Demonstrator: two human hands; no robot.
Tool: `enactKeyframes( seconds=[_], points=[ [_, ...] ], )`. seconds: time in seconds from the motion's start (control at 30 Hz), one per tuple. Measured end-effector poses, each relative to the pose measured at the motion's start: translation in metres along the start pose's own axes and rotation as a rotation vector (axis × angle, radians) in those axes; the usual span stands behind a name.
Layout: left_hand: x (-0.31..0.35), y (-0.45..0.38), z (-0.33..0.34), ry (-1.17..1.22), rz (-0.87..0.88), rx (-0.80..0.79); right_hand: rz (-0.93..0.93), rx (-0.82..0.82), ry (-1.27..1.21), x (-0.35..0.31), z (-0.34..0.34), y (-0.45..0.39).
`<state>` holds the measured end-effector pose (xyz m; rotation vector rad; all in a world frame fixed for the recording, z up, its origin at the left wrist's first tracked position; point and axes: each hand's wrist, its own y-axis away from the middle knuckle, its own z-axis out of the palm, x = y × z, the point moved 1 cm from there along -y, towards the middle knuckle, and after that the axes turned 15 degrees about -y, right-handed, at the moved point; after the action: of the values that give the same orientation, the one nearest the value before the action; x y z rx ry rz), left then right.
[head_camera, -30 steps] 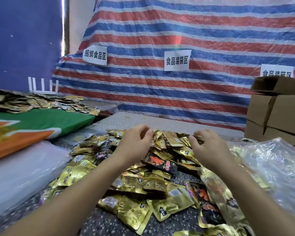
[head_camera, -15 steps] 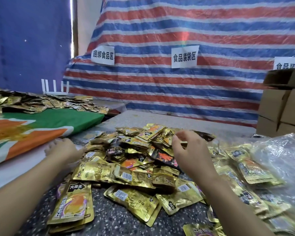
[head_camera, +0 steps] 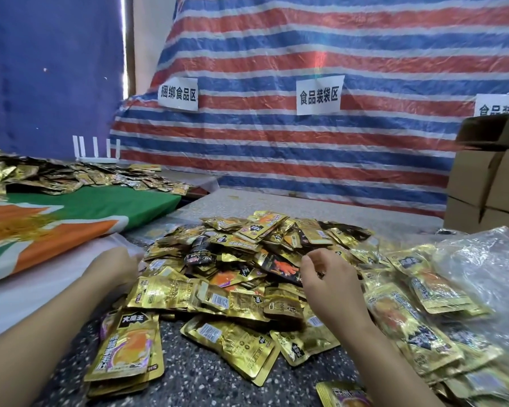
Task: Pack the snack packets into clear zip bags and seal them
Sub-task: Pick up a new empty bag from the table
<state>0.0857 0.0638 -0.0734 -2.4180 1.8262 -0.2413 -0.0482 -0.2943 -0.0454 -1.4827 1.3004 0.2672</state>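
A heap of gold snack packets (head_camera: pixel 247 259) lies on the speckled table (head_camera: pixel 206 377). My right hand (head_camera: pixel 332 286) hovers over the middle of the heap, its fingers loosely curled with nothing visibly in them. At the heap's left edge my left hand (head_camera: pixel 112 265) rests on a sheet of translucent white plastic (head_camera: pixel 27 295); its fingers point away and are hidden. A small stack of gold packets (head_camera: pixel 127 351) lies under my left forearm. On the right, crumpled clear zip bags (head_camera: pixel 488 271) lie over packets that are inside clear plastic (head_camera: pixel 417 324).
A green and orange cloth (head_camera: pixel 71 212) covers a raised surface at left, with more gold packets (head_camera: pixel 71 174) behind it. Cardboard boxes (head_camera: pixel 488 183) stand at the far right. A striped tarp (head_camera: pixel 306 142) with paper signs hangs behind the table.
My left hand has left the far side of the heap and come back left to the white plastic. My right hand has drawn back toward me over the heap's middle.
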Motion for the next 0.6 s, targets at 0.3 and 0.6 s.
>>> enactKeyframes(
  seconds=[0.3, 0.6],
  points=[
    [0.021, 0.02, -0.024, 0.489, -0.003, 0.198, 0.029, 0.001, -0.062, -0.005, -0.004, 0.007],
    [0.158, 0.104, -0.068, 0.707, 0.462, 0.397, 0.264, 0.055, -0.428, -0.001, -0.009, 0.001]
  ],
)
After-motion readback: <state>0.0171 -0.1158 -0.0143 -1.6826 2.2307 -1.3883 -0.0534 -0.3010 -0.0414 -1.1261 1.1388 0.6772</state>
